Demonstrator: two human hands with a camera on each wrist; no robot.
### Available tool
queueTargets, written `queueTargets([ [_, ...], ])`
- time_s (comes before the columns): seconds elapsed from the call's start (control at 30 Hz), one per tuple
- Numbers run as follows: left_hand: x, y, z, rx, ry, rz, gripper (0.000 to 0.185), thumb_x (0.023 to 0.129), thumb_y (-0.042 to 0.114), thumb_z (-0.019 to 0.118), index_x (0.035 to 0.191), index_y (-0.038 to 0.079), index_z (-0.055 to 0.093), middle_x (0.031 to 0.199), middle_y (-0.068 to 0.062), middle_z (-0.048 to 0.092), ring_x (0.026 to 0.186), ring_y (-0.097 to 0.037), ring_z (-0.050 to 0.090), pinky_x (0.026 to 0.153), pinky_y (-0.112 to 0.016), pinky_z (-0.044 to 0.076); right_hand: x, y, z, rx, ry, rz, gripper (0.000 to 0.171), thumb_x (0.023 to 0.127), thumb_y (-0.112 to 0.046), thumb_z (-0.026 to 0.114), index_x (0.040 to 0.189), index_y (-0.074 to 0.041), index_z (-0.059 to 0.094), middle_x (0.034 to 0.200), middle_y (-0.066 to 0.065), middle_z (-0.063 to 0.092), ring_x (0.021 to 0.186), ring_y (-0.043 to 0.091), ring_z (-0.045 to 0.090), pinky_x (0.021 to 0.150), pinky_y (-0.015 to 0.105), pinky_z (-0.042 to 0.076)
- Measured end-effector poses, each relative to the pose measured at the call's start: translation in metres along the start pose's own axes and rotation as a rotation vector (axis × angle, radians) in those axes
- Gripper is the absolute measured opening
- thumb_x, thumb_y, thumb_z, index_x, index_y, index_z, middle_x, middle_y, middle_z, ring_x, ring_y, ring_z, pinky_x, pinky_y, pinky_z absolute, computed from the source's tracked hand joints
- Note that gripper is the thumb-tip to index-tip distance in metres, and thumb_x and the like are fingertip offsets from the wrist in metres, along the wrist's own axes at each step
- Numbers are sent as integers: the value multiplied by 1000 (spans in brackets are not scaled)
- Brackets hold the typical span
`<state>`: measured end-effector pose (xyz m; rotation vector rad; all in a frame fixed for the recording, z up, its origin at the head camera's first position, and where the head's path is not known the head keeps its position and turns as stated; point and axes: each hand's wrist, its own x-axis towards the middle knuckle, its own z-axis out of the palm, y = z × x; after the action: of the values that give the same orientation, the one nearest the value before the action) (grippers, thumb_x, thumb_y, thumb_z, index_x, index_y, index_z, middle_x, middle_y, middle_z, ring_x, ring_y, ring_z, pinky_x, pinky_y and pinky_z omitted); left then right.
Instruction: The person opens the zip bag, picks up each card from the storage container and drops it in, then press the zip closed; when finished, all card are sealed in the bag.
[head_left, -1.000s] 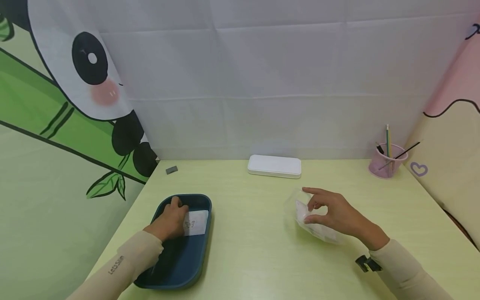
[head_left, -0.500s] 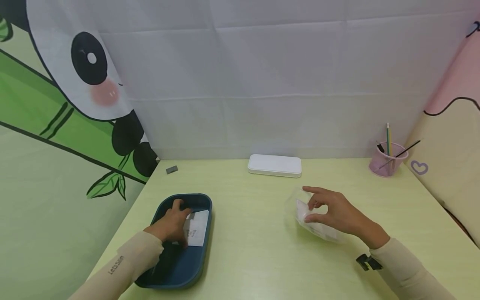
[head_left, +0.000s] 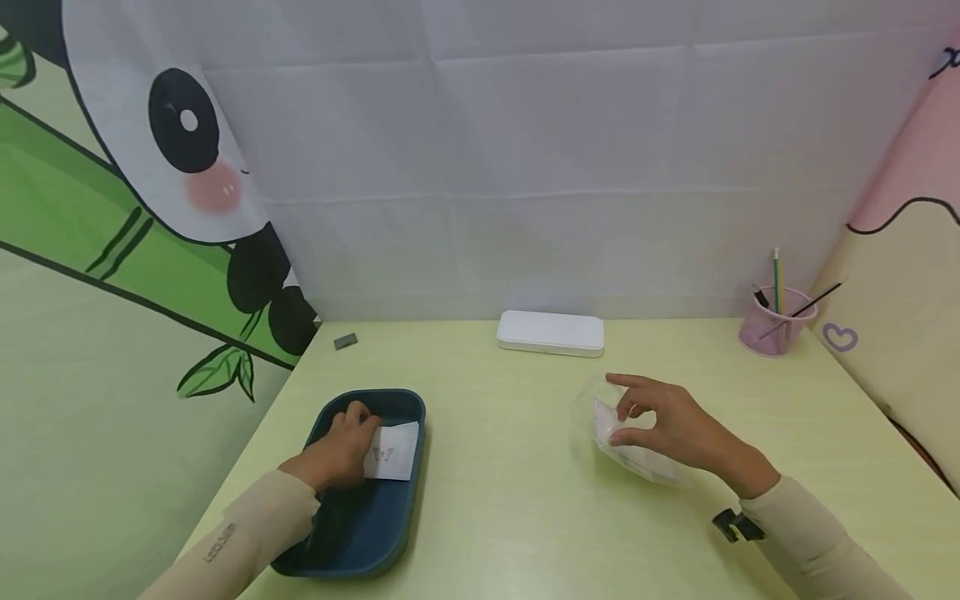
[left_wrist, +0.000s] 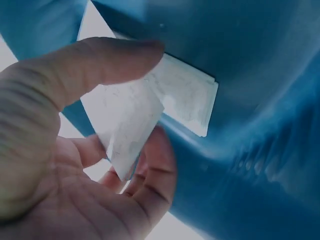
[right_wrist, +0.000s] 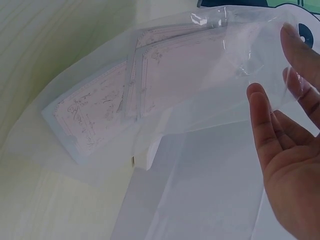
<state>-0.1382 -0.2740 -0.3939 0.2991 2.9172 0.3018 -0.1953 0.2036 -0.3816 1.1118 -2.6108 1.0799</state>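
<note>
My left hand (head_left: 337,450) reaches into a dark blue tray (head_left: 360,537). In the left wrist view it grips a white card (left_wrist: 122,117) between thumb and curled fingers. Beside that card, a small stack of white cards (left_wrist: 192,97) lies on the tray floor. From the head view, a white card with a butterfly drawing (head_left: 392,458) shows right of the hand. My right hand (head_left: 678,429) holds a clear plastic bag (right_wrist: 200,80) at its mouth, thumb and fingers spread apart there. Several pinkish printed cards (right_wrist: 92,110) are inside the bag.
At the table's back edge lies a white flat case (head_left: 550,332). A small grey block (head_left: 346,342) sits at the back left. Towards the back right stands a pink cup (head_left: 772,333) with pencils. Printed cloth (head_left: 525,167) hangs behind the table.
Inside the tray my left hand spread its fingers over the cards, then drew them together again; the visible card shifted slightly. My right hand and the bag stay in place.
</note>
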Motion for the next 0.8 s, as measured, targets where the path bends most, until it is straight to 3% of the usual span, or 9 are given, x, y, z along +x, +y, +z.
queueTargets([
  [0.1,-2,-2,-5,-2,5,-3,80,70,-12,77,141,-13,42,121,-24,38,101,-37,43,82,-51,46,0,0,0,-1,-1,0,22,77,-29,88,84,-27,67,138,9,60,92,8,64,78,35,52],
  [0.23,-4,-7,-12,-27,39,0,91,70,-8,78,145,-18,29,124,-32,42,106,-44,49,87,-55,45,2,-2,-2,1,0,5,28,77,-28,88,99,-18,72,126,3,66,87,6,64,76,34,53],
  [0.43,-10,-14,-23,-183,3,-16,77,69,-5,79,132,-12,34,119,-27,48,97,-36,52,85,-51,46,3,-4,-3,23,-10,29,53,79,-28,87,122,-8,67,107,-5,68,85,6,64,76,32,52],
  [0.53,-12,-14,-32,-236,-40,-54,76,71,-1,84,131,-9,39,118,-22,52,96,-33,53,82,-50,47,2,-4,-2,30,-18,41,43,79,-31,86,114,-13,70,114,-3,68,86,5,64,77,36,53],
  [0.6,-12,-14,-39,-237,-48,-56,78,70,3,87,132,-8,42,118,-21,55,97,-33,54,83,-51,48,2,-4,-1,30,-16,41,30,79,-31,86,100,-18,71,126,1,65,85,5,64,78,37,53],
  [0.8,-11,-12,-53,-212,-22,-46,82,70,15,90,136,-5,45,123,-21,56,99,-32,55,82,-50,48,2,-3,-1,16,-6,13,30,78,-29,88,100,-18,72,124,2,66,84,4,64,78,38,53],
])
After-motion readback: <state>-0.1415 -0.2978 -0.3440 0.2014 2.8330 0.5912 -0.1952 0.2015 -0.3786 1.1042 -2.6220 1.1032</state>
